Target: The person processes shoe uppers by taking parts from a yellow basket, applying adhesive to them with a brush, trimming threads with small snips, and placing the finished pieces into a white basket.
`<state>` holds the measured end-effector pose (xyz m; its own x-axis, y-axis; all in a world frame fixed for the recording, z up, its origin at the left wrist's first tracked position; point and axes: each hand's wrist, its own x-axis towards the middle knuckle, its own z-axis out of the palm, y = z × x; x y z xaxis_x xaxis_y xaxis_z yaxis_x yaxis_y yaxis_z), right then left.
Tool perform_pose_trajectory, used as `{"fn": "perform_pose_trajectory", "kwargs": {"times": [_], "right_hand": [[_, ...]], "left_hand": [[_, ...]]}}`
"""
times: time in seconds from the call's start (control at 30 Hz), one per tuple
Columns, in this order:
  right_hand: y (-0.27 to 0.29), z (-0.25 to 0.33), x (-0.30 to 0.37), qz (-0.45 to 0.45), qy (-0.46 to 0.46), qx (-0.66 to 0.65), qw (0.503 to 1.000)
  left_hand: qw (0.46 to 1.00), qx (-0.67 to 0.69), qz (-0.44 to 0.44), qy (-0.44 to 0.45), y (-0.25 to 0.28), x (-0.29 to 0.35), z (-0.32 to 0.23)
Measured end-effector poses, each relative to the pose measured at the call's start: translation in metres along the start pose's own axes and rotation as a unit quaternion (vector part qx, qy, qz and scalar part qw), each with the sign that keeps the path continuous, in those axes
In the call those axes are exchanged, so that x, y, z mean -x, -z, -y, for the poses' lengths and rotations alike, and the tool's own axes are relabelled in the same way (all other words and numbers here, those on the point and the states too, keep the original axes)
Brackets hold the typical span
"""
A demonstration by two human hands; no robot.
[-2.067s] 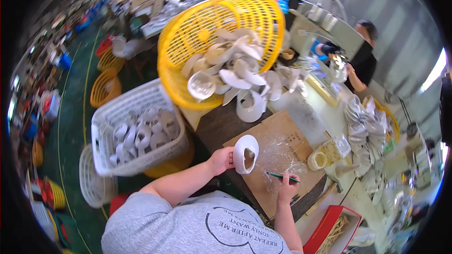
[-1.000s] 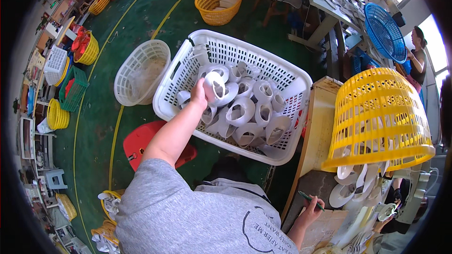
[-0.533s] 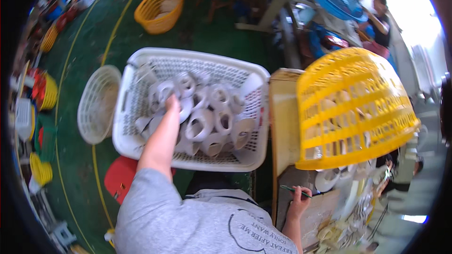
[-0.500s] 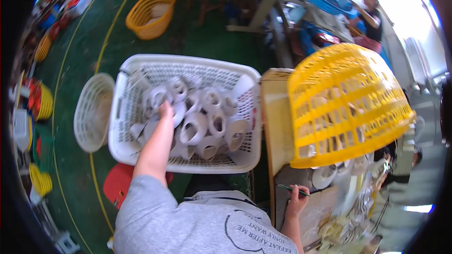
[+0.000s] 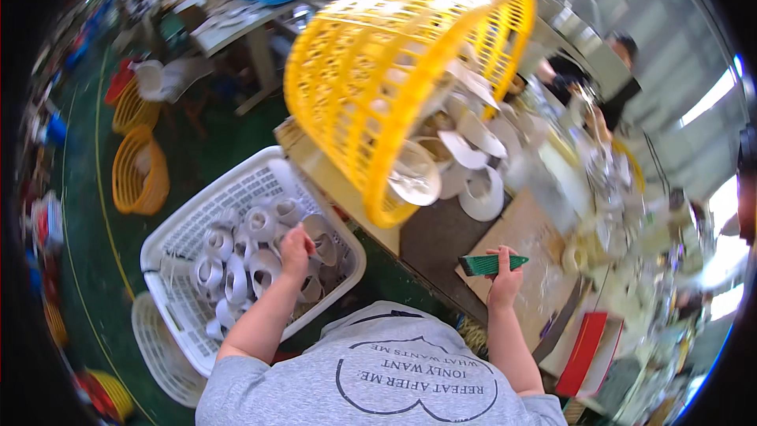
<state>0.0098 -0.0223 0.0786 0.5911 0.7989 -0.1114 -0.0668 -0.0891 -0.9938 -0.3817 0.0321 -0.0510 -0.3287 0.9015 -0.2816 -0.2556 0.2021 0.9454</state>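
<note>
My left hand [image 5: 296, 252] is over the right side of a white plastic basket [image 5: 175, 320], its fingers closed on the edge of a white shoe upper [image 5: 322, 238]. Below it, several more curved white uppers [image 5: 235, 278] with round openings lie heaped in the basket. Above the worktable at the right, my right hand [image 5: 505, 282] grips a flat green brush [image 5: 507, 263] with a dark end pointing left. A yellow basket [image 5: 339, 83] lies tipped on its side on the table, its mouth toward the right, with white uppers [image 5: 482, 193] spilling out.
The wooden table edge [image 5: 347, 193] runs along the white basket's right side. A red-edged box [image 5: 582, 353] stands at the lower right. On the green floor are a round white basket [image 5: 169, 355] and an orange basket [image 5: 140, 172]. A person [image 5: 599, 83] sits across the table.
My view has turned to the right. My left hand has come out of the heap toward the basket's right side with an upper. The brush now shows its flat face.
</note>
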Motion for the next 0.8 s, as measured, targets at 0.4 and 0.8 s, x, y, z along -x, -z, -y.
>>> {"fn": "perform_pose_trajectory", "kwargs": {"times": [0.4, 0.8], "right_hand": [[0.161, -0.034, 0.010, -0.178, -0.064, -0.111, 0.976], [0.291, -0.051, -0.001, -0.171, -0.069, -0.034, 0.982]], "left_hand": [[0.860, -0.204, 0.440, -0.160, -0.261, 0.090, -0.066], [0.521, -0.579, 0.087, -0.620, -0.408, -0.047, -0.103]]}}
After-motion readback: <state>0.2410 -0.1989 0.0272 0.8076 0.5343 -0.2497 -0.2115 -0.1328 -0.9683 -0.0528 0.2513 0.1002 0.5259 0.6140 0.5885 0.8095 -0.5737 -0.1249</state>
